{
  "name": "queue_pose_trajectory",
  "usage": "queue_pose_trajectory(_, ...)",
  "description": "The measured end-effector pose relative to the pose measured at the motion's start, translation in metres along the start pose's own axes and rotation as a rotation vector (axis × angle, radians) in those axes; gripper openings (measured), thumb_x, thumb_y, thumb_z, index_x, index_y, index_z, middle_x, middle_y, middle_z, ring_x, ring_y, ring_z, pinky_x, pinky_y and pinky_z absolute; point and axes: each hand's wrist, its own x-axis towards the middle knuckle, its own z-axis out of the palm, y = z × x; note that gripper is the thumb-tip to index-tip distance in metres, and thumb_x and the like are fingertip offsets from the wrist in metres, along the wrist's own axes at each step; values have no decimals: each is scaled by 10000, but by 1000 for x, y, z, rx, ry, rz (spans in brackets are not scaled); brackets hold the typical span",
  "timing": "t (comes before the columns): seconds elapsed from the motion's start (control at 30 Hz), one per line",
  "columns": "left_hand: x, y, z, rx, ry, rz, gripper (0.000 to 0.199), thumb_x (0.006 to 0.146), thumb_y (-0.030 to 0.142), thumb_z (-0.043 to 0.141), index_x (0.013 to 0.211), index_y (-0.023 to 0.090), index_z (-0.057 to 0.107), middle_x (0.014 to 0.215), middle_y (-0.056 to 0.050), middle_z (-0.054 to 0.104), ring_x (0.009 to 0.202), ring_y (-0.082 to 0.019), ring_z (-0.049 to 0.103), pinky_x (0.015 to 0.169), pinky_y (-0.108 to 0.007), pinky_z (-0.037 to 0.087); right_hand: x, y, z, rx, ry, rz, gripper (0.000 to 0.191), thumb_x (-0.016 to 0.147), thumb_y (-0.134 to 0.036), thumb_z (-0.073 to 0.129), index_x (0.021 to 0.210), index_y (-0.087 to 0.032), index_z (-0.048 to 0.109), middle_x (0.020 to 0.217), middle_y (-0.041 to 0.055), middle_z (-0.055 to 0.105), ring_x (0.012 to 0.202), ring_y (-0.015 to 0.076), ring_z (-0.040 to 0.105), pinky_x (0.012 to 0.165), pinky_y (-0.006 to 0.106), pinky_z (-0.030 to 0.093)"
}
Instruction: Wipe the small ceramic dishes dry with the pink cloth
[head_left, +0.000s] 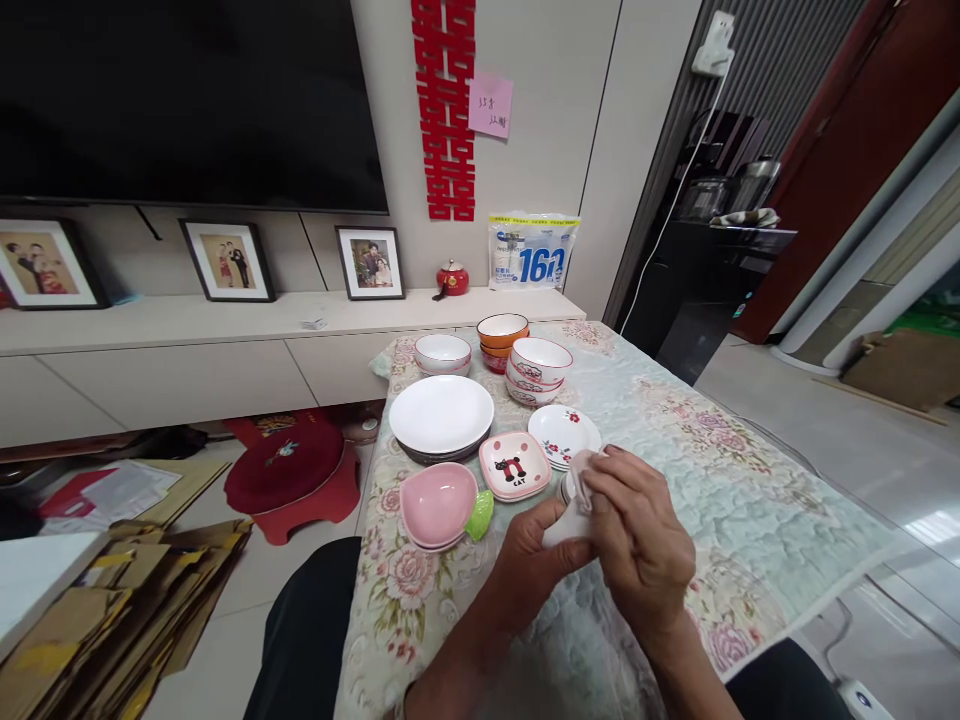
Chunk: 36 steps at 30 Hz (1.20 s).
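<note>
Near the table's front, my left hand [536, 555] grips a smooth white piece of crockery [564, 528]; its exact kind is hidden by my fingers. My right hand [643, 530] closes around the same piece from the other side and presses a thin, crumpled white wipe [581, 478] to it. Just beyond my hands are a square pink dish [516, 480] with a cat on it and small stacked flowered plates [562, 432]. Left of them lies a pink strawberry-shaped bowl [439, 503] with a green leaf handle.
Large white plates [442, 413] are stacked behind the pink bowl. Farther back stand white bowls [442, 352], orange bowls [502, 332] and red-patterned bowls [541, 362]. A flowered tablecloth [720, 450] covers the table. A bag of wipes [534, 255] stands on the cabinet; a red stool [307, 495] is left.
</note>
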Motion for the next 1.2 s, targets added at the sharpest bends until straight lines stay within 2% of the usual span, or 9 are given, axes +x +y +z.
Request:
queue_pose_trajectory(0.17,-1,-13,-2,-153,28,-35,251,771,306,776,984,176,748,876,-46,716,848,-235,624,830,-370,467,-3,8,-3,157,126,373,224,956,-218,527,1057,-222,726,1111,76,697,1097,259,624,959,459,496)
queue_pose_trajectory(0.3,1,-11,4,-343,45,-11,313,766,289,775,1051,168,734,939,-72,742,895,-245,652,867,-380,471,-9,5,3,210,214,495,256,978,-263,497,1097,-206,717,1184,91,683,1157,278,604,1010,491,468)
queue_pose_trajectory(0.37,2,-7,6,-409,57,8,398,775,293,767,1149,170,710,1036,-95,744,1000,-270,652,929,-404,464,-12,0,10,173,206,423,293,986,-222,470,1185,-212,684,1280,98,640,1227,285,568,1059,527,429)
queue_pose_trajectory(0.57,4,0,4,-511,82,17,455,843,278,707,1286,196,644,1295,-117,657,1135,-248,619,978,-356,452,-19,-2,24,-85,-25,-105,481,885,-51,571,1332,-225,612,1358,112,608,1357,355,461,1126,644,308)
queue_pose_trajectory(0.67,3,-1,6,-495,78,-17,426,838,258,712,1255,189,661,1245,-114,677,1050,-227,645,842,-293,483,-16,7,18,-97,-54,-139,483,880,-64,578,1332,-232,616,1319,109,634,1306,339,512,1116,632,324)
queue_pose_trajectory(0.83,2,-6,7,-432,49,-37,428,777,266,773,1180,142,696,1014,-104,737,835,-187,649,646,-242,434,-11,18,5,113,54,156,347,949,-192,514,1254,-221,676,1304,108,637,1238,302,561,1054,539,422)
queue_pose_trajectory(0.93,2,-10,6,-434,23,-36,392,740,264,807,1098,126,726,949,-97,748,877,-212,659,736,-275,452,-9,17,1,264,166,517,304,963,-331,523,1145,-203,729,1220,100,691,1173,300,607,1017,488,452)
queue_pose_trajectory(1.03,2,-12,7,-438,17,-20,413,732,262,814,1117,140,727,1012,-103,755,1011,-259,657,867,-332,461,-6,13,3,452,256,860,367,916,-429,591,1171,-196,715,1189,92,721,1095,293,660,935,425,511)
queue_pose_trajectory(1.2,4,-10,8,-496,62,5,558,739,309,807,1266,197,665,1197,-110,721,1184,-308,604,1026,-417,430,-4,2,16,727,344,1028,488,882,-491,619,1289,-222,630,1311,76,670,1159,276,652,923,381,555)
